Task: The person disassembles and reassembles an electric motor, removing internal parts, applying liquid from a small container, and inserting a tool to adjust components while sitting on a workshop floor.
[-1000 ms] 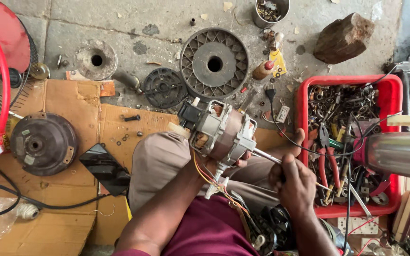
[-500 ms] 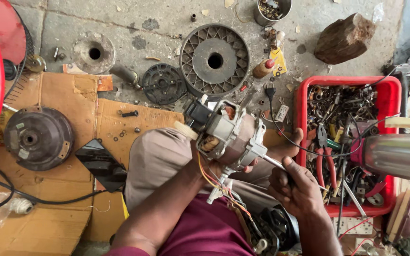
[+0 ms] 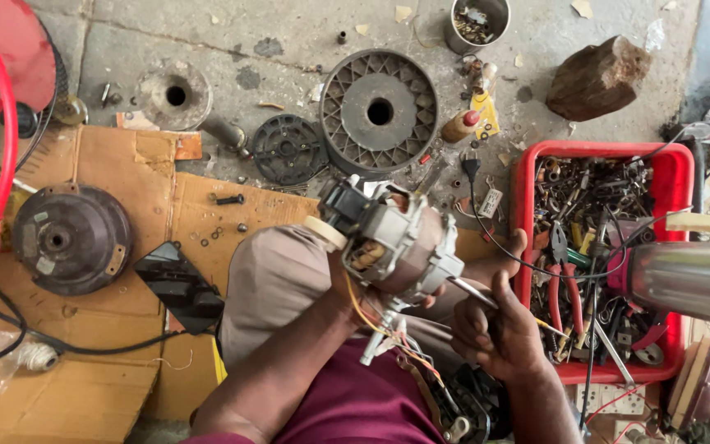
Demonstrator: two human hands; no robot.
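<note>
Motor [image 3: 400, 242] tilted further | left hand [image 3: 355, 288] gripping, mostly hidden | right hand [image 3: 499, 329] pinching screwdriver [image 3: 474, 293]

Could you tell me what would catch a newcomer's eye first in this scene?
Probably the grey electric motor with trailing coloured wires, held at centre over the person's knee by the left hand, while the right hand grips a thin metal tool against it. To the right sits a red crate crammed with tools and scrap.

Dressed in a maroon shirt [image 3: 347, 411] with short sleeves, plain and without print. Wearing greyish-brown trousers [image 3: 277, 284], a little creased over the raised knee. Bare forearms, no watch, no gloves, no rings seen on the fingers [image 3: 499, 300].
</note>
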